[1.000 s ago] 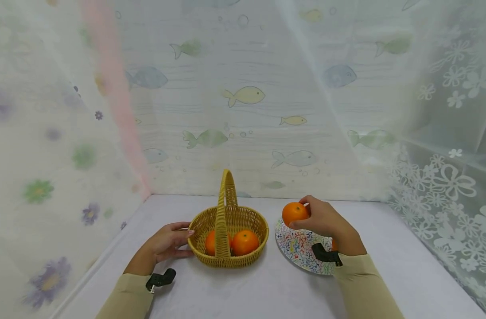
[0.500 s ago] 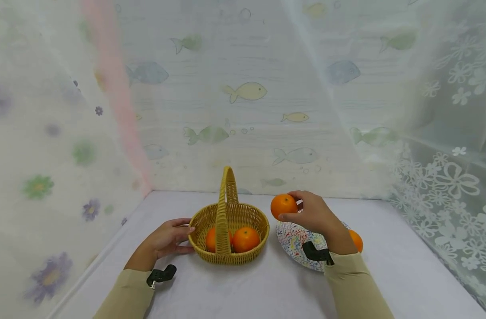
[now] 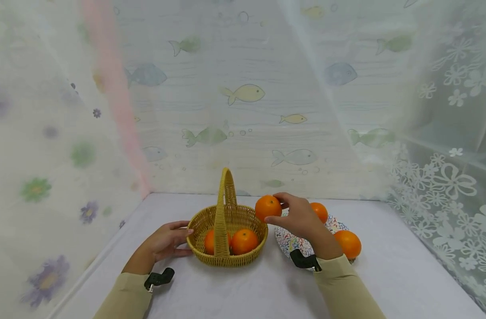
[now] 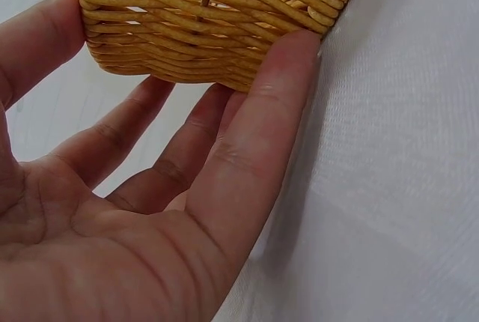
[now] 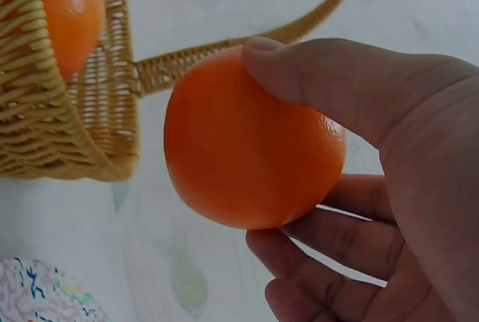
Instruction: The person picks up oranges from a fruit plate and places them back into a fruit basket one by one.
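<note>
A yellow wicker basket (image 3: pixel 236 262) with a tall handle stands on the table with two oranges (image 3: pixel 244 241) in it. At its left end is my left hand (image 3: pixel 165 243), fingers spread and fairly straight, tips touching the woven wall and rim; the left wrist view shows these fingers (image 4: pixel 247 150) against the weave. My right hand (image 3: pixel 300 217) holds another orange (image 3: pixel 268 208) between thumb and fingers, overlapping the basket's right rim in the head view. In the right wrist view that orange (image 5: pixel 247 142) appears beside the basket, thumb on one side and fingertips on the other.
To the right lies a round plate (image 3: pixel 286 241) with a multicoloured speckled pattern, partly hidden by my right arm. One orange (image 3: pixel 348 243) sits at its near right, another (image 3: pixel 319 212) at its back. A white cloth (image 3: pixel 235 294) covers the table; patterned curtains (image 3: pixel 243 168) hang around it.
My right hand has carried its orange leftward from over the plate to the basket's right rim, uncovering the oranges on the plate. The left hand and basket have stayed in place.
</note>
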Available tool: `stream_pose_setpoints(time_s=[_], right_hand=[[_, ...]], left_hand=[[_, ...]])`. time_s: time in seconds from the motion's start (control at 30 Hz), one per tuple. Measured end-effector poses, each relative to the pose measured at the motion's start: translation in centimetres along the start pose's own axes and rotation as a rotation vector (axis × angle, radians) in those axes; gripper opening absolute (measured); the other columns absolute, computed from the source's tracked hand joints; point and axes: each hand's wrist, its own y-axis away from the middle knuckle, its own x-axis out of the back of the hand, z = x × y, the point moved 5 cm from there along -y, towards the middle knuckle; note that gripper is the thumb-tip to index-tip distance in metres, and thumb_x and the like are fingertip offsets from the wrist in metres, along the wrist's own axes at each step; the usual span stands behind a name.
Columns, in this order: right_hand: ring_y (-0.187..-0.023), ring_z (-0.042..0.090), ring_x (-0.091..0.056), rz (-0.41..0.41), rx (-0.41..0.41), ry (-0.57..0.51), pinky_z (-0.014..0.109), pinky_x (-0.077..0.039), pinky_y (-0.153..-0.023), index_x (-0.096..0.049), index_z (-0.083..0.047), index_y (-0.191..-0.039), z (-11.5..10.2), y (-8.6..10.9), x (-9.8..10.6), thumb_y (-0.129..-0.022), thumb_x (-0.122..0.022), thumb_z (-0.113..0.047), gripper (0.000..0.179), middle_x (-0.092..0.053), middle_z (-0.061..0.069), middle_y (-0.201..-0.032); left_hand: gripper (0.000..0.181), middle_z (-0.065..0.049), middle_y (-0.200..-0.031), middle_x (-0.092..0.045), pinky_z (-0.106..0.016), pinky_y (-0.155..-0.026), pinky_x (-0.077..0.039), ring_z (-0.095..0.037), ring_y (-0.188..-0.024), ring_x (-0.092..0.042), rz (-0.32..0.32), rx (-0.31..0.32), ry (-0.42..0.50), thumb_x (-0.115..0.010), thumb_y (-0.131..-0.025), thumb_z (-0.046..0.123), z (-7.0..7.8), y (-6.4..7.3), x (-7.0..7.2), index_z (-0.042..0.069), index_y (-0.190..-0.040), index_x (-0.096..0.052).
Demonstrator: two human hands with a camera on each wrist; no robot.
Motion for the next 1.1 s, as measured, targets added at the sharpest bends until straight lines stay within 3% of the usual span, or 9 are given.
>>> stream_pose_setpoints(time_s=[0.4,1.1], right_hand=[[-0.113,0.018,-0.064,-0.021,0.069,0.067,0.039,-0.059,-0.095,-0.063,-0.017,-0.142,-0.9,0.1,-1.4,-0.08,-0.09,-0.041,0.071,-0.068,-0.004,-0.129],[-0.114,0.023,-0.066,-0.032,0.039,0.104,0.042,-0.059,-0.097,-0.064,-0.018,-0.141,-1.4,-0.1,-3.4,-0.081,-0.089,-0.042,0.069,-0.072,-0.005,-0.12]], left_hand=[[0.068,-0.022,-0.151,-0.052,-0.059,-0.095,-0.058,-0.028,-0.123,-0.065,0.002,-0.01,-0.003,-0.067,-0.101,0.022,-0.2,0.0,0.0,0.0,-0.157,-0.034],[0.069,-0.021,-0.149,-0.053,-0.059,-0.094,-0.058,-0.028,-0.122,-0.066,-0.002,-0.004,-0.01,-0.067,-0.101,0.023,0.1,0.3,-0.1,0.0,-0.157,-0.033]])
